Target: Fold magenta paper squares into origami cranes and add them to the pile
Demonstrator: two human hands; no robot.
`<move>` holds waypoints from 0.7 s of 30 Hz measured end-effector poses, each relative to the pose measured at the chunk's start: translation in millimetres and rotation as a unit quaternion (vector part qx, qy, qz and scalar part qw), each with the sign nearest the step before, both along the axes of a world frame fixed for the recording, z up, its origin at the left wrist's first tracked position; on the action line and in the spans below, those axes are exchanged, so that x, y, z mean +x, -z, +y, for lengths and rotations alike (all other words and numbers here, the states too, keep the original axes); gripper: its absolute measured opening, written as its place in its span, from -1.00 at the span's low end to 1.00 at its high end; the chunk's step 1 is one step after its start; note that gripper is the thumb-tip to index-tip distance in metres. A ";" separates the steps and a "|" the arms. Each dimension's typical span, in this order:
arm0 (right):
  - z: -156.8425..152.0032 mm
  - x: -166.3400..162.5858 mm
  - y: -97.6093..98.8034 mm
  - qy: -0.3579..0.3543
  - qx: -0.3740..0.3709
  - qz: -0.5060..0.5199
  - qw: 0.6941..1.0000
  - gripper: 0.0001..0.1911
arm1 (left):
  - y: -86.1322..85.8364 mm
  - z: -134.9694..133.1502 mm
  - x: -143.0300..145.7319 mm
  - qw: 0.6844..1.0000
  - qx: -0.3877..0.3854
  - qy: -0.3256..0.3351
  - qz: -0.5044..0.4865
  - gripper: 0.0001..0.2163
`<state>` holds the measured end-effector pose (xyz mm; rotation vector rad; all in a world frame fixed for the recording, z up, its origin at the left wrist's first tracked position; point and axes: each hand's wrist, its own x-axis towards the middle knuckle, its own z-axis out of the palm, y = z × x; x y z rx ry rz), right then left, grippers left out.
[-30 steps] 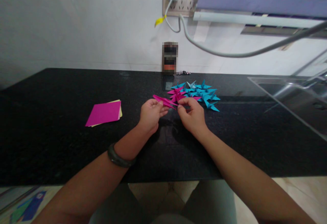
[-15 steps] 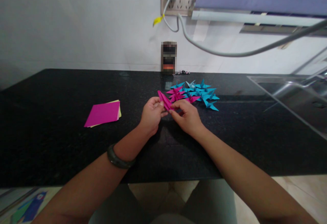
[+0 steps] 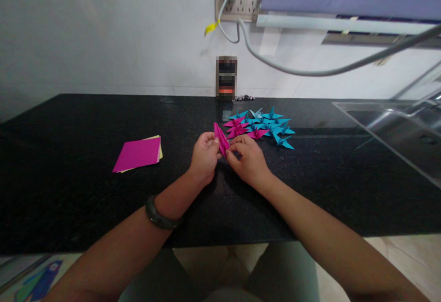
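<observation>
Both hands meet over the middle of the black counter [image 3: 69,192]. My left hand [image 3: 204,156] and my right hand [image 3: 247,159] pinch a folded magenta paper piece [image 3: 221,138] between their fingertips; it stands nearly upright between them. Just behind the hands lies a cluster of finished folded shapes: a few magenta ones [image 3: 241,127] and several blue ones [image 3: 272,125]. A dark band sits on my left wrist.
A stack of square sheets, magenta on top of yellow [image 3: 138,154], lies to the left. A small blurred object [image 3: 226,78] stands against the back wall under a socket strip [image 3: 237,0] with a grey cable. A clear panel [image 3: 389,132] slopes in at right.
The magenta piece was stretched out flat between my hands; my hands have come together and it now stands folded up narrow and upright.
</observation>
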<state>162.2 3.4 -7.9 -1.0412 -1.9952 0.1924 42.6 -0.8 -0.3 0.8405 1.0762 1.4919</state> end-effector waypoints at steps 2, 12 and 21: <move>-0.9 -0.8 -0.2 -0.011 -0.014 0.016 1.000 -0.87 | 1.7 1.4 -0.3 1.000 0.001 -0.007 0.006 -0.95; 5.6 -4.3 3.5 0.022 -0.232 0.222 0.947 -0.88 | 1.1 -1.3 1.8 0.999 -0.004 0.041 0.019 -0.94; -0.8 -7.8 -1.9 0.035 -0.271 0.307 0.912 -0.88 | 13.5 -0.2 2.5 0.995 0.037 0.047 0.078 -0.80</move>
